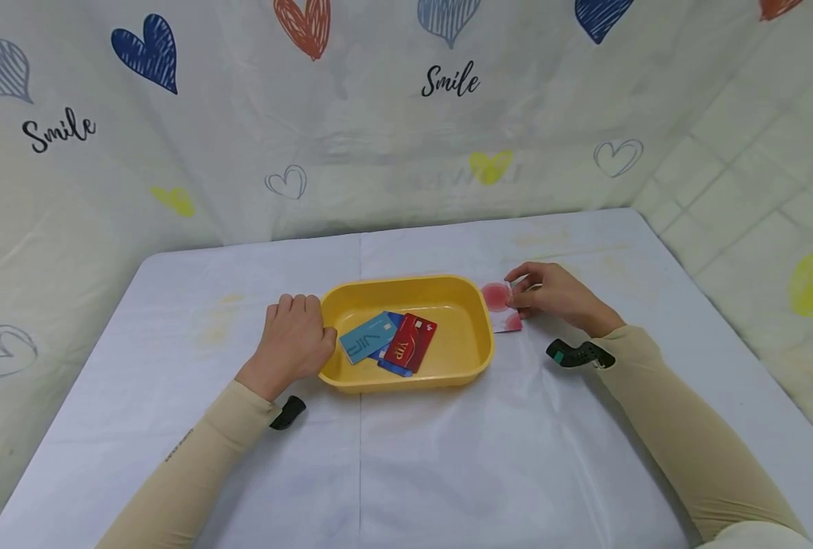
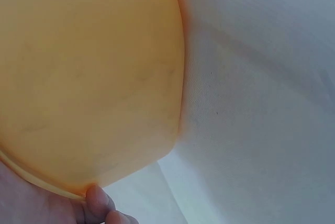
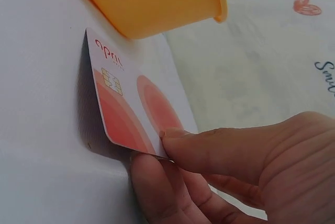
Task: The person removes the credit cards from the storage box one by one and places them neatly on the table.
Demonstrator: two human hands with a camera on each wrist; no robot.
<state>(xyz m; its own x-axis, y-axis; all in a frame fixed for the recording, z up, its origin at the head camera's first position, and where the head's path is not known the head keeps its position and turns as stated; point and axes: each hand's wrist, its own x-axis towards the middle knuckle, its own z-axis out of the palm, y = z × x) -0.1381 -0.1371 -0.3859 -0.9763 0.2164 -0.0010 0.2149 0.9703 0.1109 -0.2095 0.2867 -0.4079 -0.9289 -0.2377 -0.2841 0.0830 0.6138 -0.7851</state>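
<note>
A yellow tray [image 1: 457, 335] sits mid-table with several cards inside: a light blue card [image 1: 367, 338], a red card [image 1: 413, 341] marked VIP, and dark blue ones partly hidden beneath. My left hand [image 1: 295, 335] grips the tray's left rim, its fingertips curled at the wall in the left wrist view. On the tray's right side, my right hand [image 1: 551, 293] pinches a white card with pink circles [image 3: 123, 101] between thumb and fingers. The right wrist view shows this card tilted, its near edge raised off the tabletop, beside the tray's outer wall.
The table [image 1: 434, 465] has a white cover with faint yellowish stains. Behind it hangs a pale curtain [image 1: 372, 114] printed with hearts and the word Smile. Black straps are worn at both wrists.
</note>
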